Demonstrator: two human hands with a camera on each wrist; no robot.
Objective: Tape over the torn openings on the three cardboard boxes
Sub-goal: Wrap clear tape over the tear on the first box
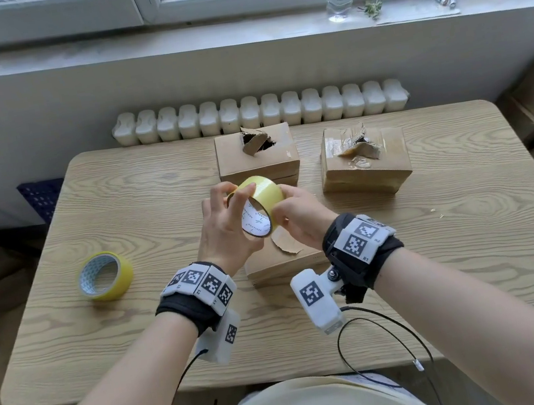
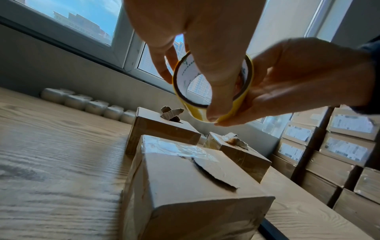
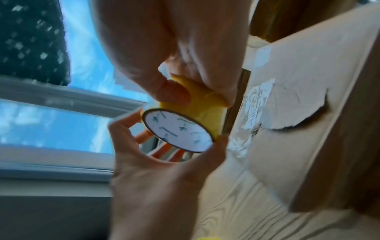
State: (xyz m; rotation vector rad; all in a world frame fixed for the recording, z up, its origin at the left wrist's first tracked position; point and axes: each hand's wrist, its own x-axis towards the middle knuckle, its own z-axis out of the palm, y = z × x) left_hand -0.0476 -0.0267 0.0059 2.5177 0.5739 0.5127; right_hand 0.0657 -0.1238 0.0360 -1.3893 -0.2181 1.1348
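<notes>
From the head view, both hands hold a yellow tape roll (image 1: 260,203) in the air above the near box (image 1: 281,262). The left hand (image 1: 224,229) curls round its left rim; the right hand (image 1: 298,215) pinches its right side. Two more torn boxes sit farther back, the middle box (image 1: 257,158) and the right box (image 1: 365,160). A second tape roll (image 1: 105,275) lies on the table (image 1: 458,260) to the left.

The left wrist view shows the near box (image 2: 195,186) with a curved tear, just below the held roll (image 2: 213,87).

The right wrist view is blurred; the thumb and fingers (image 3: 174,92) press the roll's (image 3: 191,113) yellow band.
</notes>
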